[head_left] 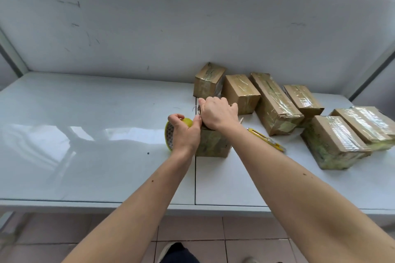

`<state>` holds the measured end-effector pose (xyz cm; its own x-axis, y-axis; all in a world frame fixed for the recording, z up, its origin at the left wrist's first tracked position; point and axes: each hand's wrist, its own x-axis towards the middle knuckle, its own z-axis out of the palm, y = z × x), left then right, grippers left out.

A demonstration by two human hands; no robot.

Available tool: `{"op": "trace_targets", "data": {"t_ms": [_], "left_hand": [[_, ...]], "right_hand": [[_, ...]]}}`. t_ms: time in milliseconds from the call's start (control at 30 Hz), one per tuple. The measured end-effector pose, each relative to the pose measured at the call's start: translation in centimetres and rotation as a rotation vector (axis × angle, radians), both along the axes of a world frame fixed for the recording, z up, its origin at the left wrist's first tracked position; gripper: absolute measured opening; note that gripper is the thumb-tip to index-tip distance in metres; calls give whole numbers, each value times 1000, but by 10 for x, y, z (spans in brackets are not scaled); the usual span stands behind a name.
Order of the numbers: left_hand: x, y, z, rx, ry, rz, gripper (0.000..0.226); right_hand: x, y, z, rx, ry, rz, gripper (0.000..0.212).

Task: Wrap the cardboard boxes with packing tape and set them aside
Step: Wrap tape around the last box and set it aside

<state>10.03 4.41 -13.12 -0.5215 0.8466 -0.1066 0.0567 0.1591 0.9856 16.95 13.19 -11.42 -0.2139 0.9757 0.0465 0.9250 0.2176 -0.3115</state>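
The small brown cardboard box (212,142) being wrapped stands near the middle of the white tabletop (85,134), just right of the seam between its two panels and well back from the front edge. The right hand (218,113) lies over the box's top with its fingers curled down across the far edge, pinning it in place. The left hand (183,132) grips the yellow roll of packing tape (171,132) against the box's left side, fingers closed round the roll. The box looks light and fairly stiff, though its walls would likely dent under a hard squeeze, and the glossy tape already on it probably makes it slippery; holding it by opposite edges or corners seems safest. A yellow utility knife (266,140) lies just right of the box. Seven taped cardboard boxes (275,104) sit grouped toward the tabletop's rear right.
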Motion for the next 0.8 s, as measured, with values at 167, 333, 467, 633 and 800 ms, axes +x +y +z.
{"op": "trace_targets", "data": {"t_ms": [167,333,467,633,800], "left_hand": [[-6,-2,1,-49,3,-1,36],[-5,-13,16,-60,-94,-114,37],[-14,-23,22,-9,-92,-190,45],[-14,-20,-1,-133,61,-208,60],[-13,-19,-22,-121,56,-165,60]], "right_hand": [[47,-19,8,191,94,160,46],[61,-40,-9,287,128,239,63],[46,-8,21,118,228,39,68],[19,-16,-17,-135,51,-84,59],[11,-31,-30,-6,38,-131,53]]}}
